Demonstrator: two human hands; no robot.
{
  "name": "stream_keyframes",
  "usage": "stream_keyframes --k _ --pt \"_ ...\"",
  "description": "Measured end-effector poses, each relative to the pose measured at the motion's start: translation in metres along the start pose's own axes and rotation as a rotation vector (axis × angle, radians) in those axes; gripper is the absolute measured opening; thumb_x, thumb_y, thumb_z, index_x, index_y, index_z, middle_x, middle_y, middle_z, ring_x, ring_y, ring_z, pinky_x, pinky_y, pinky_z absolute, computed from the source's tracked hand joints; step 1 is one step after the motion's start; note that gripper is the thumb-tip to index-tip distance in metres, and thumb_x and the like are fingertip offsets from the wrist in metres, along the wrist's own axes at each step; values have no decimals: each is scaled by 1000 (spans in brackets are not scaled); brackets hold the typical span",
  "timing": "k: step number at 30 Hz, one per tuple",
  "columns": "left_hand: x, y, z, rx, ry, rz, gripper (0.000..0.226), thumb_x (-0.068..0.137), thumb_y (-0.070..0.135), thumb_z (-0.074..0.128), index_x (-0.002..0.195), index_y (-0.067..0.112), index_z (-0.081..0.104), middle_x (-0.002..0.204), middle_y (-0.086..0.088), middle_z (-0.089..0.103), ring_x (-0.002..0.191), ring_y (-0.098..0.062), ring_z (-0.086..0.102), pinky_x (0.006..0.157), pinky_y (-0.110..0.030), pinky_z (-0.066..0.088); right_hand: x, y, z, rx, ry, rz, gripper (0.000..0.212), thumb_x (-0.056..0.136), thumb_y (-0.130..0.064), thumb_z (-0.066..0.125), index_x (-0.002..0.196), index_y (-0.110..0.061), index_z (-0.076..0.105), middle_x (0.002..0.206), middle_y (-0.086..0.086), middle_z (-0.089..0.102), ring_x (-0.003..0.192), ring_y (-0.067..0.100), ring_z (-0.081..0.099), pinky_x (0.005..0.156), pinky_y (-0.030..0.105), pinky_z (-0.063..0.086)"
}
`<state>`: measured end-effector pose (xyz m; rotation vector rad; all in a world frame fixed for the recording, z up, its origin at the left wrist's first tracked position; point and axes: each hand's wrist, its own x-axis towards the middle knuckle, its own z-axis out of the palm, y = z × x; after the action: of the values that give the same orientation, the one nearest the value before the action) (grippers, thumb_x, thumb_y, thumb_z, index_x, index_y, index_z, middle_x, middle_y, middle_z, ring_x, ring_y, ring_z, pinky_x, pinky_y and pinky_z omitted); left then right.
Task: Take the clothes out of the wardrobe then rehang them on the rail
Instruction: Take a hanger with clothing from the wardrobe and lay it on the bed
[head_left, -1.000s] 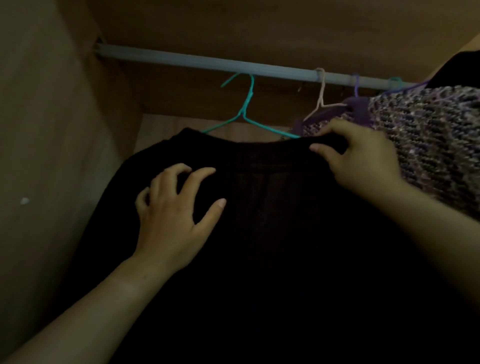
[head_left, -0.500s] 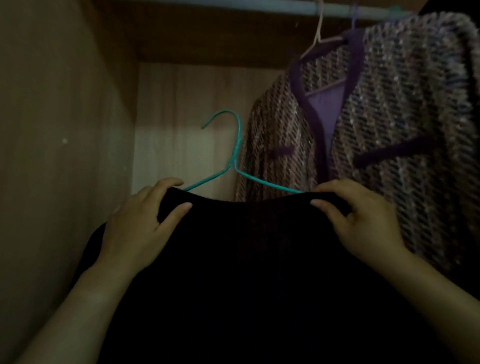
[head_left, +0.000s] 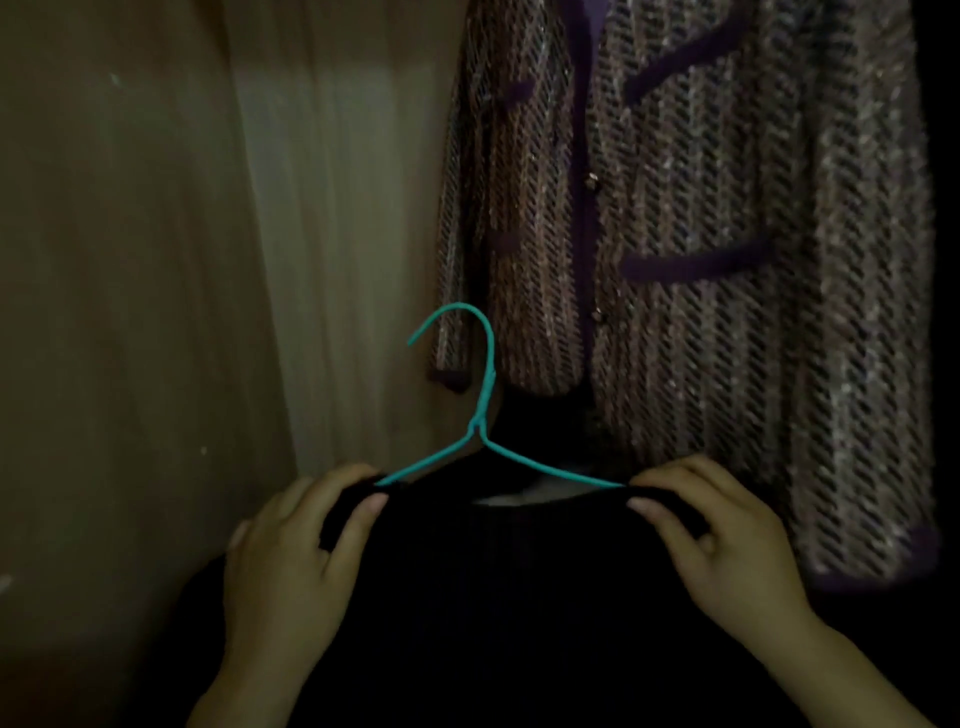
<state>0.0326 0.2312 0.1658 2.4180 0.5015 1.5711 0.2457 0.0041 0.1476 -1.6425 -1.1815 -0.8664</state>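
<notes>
Head view: left hand and right hand, grips clamped on shoulders of black garment, teal hanger between.

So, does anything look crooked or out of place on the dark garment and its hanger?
Nothing looks damaged. Only the hook of the thin teal wire hanger catches nothing: the left hand and right hand hold the black knitted garment up by its shoulders.

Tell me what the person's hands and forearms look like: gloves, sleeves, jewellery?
The left hand and right hand are bare: no gloves, no ring or watch visible. The left forearm and right forearm are uncovered to the frame's edge, no sleeves.
</notes>
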Motion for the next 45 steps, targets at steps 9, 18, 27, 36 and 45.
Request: stream_keyframes --k 9,18,27,36,45 --pt "-156 97 -77 117 -77 -206 31 83 56 42 104 38 56 92 12 64 88 -18 63 71 -47 51 -127 -45 -78 150 -89 84 21 86 -39 57 89 -22 69 90 -13 59 73 6 60 62 21 47" --pt "-229 151 -134 2 -222 -129 23 85 50 45 100 37 56 90 16 61 90 -14 61 74 -49 48 -232 -124 -179 71 -59 270 22 83 -30 59 84 -12 71 86 -5 60 82 0 56 76 7 38" --pt "-304 172 -155 -220 -525 152 19 85 45 51 98 32 56 93 9 65 93 -22 64 76 -50 48 -397 -248 -262 -279 24 576 20 85 -27 60 90 -10 70 89 -3 61 82 6 59 77 18 47" --pt "-397 247 -173 -518 -848 386 28 82 48 50 98 27 63 97 12 66 95 -19 64 81 -43 50 -531 -405 -354 -604 148 905 12 84 -20 60 89 -12 68 86 -1 60 80 11 58 77 18 44" --pt "-510 377 -194 -861 -1144 542 18 79 46 53 91 34 59 86 23 58 86 -4 56 76 -24 40 -625 -539 -451 -947 358 1125 22 87 -28 55 88 -11 69 87 -2 60 82 6 57 79 16 44"
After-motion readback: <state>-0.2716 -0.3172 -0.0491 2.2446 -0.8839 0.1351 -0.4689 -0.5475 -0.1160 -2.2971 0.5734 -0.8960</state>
